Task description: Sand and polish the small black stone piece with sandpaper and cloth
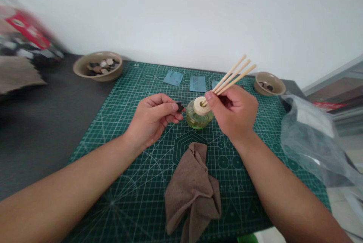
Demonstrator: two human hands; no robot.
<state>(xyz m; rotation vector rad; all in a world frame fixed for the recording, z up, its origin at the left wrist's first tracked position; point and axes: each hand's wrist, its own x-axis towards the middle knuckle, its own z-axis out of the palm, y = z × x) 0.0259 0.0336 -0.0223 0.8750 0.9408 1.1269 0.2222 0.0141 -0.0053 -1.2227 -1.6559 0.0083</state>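
Between thumb and fingers, my left hand (154, 118) pinches a small dark chip (179, 107), close to the left side of a round glass diffuser bottle (195, 120). The bottle has a pale wooden cap (202, 106) and holds some greenish liquid. My right hand (236, 110) grips several light reed sticks (234, 75); they lean up to the right, and their lower ends sit in the hole of the cap. A crumpled brown cloth (194, 190) lies in front of the bottle on the green cutting mat (147, 182).
A beige bowl of mixed chips (98, 76) stands at the back left, a smaller bowl (268, 91) at the back right. Blue paper squares (197, 83) lie behind the bottle. A clear plastic bag (306, 137) is at right, a red-labelled bag (27, 27) at far left.
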